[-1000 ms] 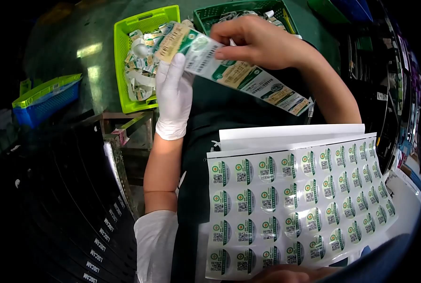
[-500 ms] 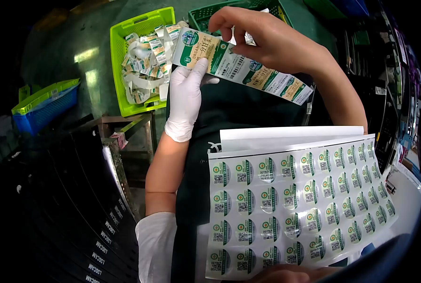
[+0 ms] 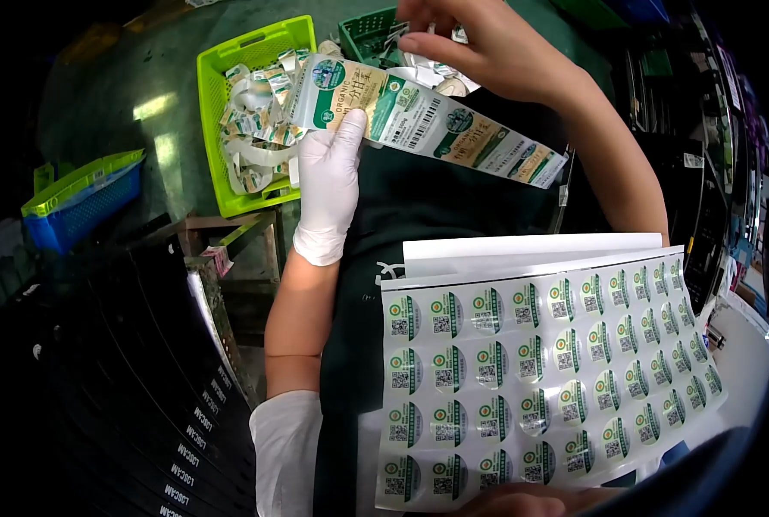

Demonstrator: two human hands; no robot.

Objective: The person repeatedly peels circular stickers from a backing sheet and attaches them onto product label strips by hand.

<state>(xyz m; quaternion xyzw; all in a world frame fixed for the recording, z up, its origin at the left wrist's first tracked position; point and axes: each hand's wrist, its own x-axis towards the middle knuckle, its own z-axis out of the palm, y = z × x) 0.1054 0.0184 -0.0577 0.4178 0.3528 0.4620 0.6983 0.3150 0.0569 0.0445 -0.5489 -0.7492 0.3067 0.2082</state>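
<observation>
My left hand, in a white glove, pinches a long strip of printed labels near its left end, thumb on top. The strip has green, white and cream panels with barcodes and slants down to the right, in front of a dark apron. My bare right hand is raised above the strip, apart from it. Its thumb and fingers are spread with nothing seen between them; the fingertips reach the top edge of the view. Below my arms is a white sheet of round green stickers with QR codes.
A lime-green basket holds tangled label strips. Beside it at the top is a dark green basket with more pieces. At left stands a blue basket. Black crates fill the lower left; dark stacked objects line the right.
My right hand has lifted up and away from the strip, its thumb and fingers spreading. My left hand has shifted slightly left and down with the strip.
</observation>
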